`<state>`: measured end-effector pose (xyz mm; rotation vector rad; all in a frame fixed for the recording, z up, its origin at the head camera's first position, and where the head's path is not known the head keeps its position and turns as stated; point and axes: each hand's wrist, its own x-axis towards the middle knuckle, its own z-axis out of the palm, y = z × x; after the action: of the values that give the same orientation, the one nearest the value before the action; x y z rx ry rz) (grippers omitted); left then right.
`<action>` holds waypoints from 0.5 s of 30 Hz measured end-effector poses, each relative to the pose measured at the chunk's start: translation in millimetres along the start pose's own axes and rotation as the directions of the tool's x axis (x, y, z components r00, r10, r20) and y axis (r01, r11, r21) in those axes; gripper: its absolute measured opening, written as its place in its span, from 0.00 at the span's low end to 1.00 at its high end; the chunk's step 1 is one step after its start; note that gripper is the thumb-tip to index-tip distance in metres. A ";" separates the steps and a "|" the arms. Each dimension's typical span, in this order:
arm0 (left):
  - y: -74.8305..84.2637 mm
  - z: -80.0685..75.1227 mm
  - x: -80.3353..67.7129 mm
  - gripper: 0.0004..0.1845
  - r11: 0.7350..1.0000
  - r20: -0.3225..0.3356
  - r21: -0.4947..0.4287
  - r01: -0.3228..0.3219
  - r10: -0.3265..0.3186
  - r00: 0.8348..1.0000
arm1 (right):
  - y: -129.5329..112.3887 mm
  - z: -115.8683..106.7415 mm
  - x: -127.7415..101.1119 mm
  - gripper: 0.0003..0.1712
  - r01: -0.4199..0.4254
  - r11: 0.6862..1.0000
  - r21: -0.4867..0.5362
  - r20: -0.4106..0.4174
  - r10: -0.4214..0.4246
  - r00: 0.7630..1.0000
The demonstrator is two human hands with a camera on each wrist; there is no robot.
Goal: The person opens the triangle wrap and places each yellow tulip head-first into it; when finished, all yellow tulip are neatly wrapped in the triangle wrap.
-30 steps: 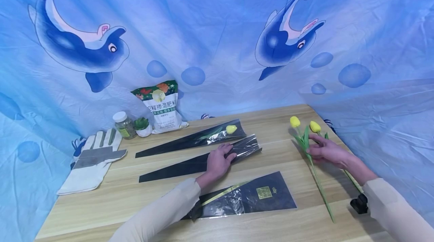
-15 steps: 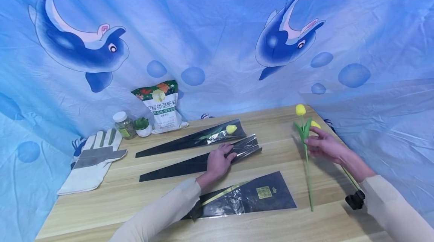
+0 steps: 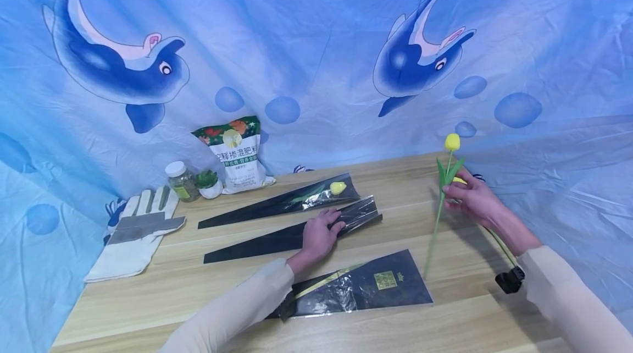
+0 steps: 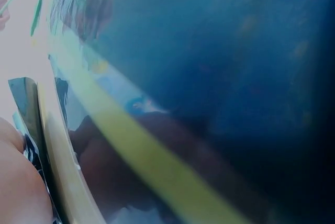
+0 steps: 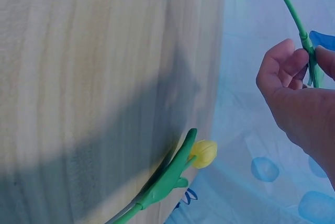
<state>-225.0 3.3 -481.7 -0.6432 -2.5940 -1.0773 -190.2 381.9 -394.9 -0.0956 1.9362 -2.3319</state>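
My right hand (image 3: 472, 202) pinches an artificial yellow tulip (image 3: 452, 142) by its green stem, just below the leaves. The tulip is held up off the wooden table, bloom on top and stem end hanging down to the left. In the right wrist view the curled fingers and thumb of the right hand (image 5: 298, 85) meet on the green stem (image 5: 290, 9). A second yellow tulip (image 5: 203, 154) lies on the table beneath, mostly hidden by the hand in the head view. My left hand (image 3: 318, 237) rests on the middle black flower sleeve (image 3: 267, 246), near its wide transparent end.
Another black sleeve (image 3: 267, 210) behind contains a yellow tulip (image 3: 338, 187). A flat black sleeve (image 3: 366, 287) with gold print lies in front. Along the back left are work gloves (image 3: 133, 232), a jar (image 3: 182, 181), a small potted succulent (image 3: 209, 184) and a fertilizer bag (image 3: 237, 155).
The right hand has lifted the tulip off the table and turned it more upright, its stem end swinging left. The left hand has stayed on the middle sleeve.
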 end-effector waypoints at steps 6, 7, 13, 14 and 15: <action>-1.6 0.3 0.2 0.18 1.000 -0.006 0.014 -0.019 0.019 1.000 | -3.4 3.3 4.6 0.15 0.039 0.999 0.020 -0.031 -0.039 0.999; -1.6 0.3 0.3 0.18 1.000 -0.008 0.013 -0.022 0.022 1.000 | -4.4 3.7 5.5 0.14 0.044 0.998 0.032 -0.035 -0.043 0.998; -1.5 0.4 0.1 0.18 0.999 -0.021 0.001 -0.033 0.033 0.999 | -11.5 6.8 9.5 0.15 0.038 0.996 0.079 -0.076 -0.032 0.997; -1.5 0.5 0.0 0.18 0.999 -0.021 -0.001 -0.033 0.033 0.999 | -12.5 7.5 10.1 0.16 0.035 0.996 0.080 -0.084 -0.028 0.996; -1.4 0.5 -0.1 0.17 0.999 -0.022 0.000 -0.033 0.033 0.999 | -13.3 7.8 10.7 0.16 0.033 0.996 0.081 -0.093 -0.025 0.995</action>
<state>-225.6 2.7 -483.0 -0.6679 -2.5558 -1.0691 -200.5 375.3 -380.7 -0.0098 1.8876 -2.4732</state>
